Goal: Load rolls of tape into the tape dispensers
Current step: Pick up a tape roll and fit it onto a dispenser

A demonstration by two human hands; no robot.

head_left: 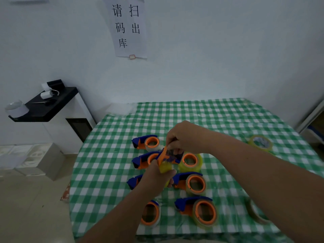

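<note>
Left hand [158, 174] gripped yellowish clear tape roll [165, 168] in blue-and-orange plastic dispenser [164, 156], raised over green checked tablecloth [219, 116]; right hand [185, 137] pinched dispenser's top, just above roll.

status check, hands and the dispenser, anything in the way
Left hand grips the yellowish tape roll in the lifted dispenser. Right hand pinches at its front end. Loaded dispensers crowd the checked cloth underneath.
</note>
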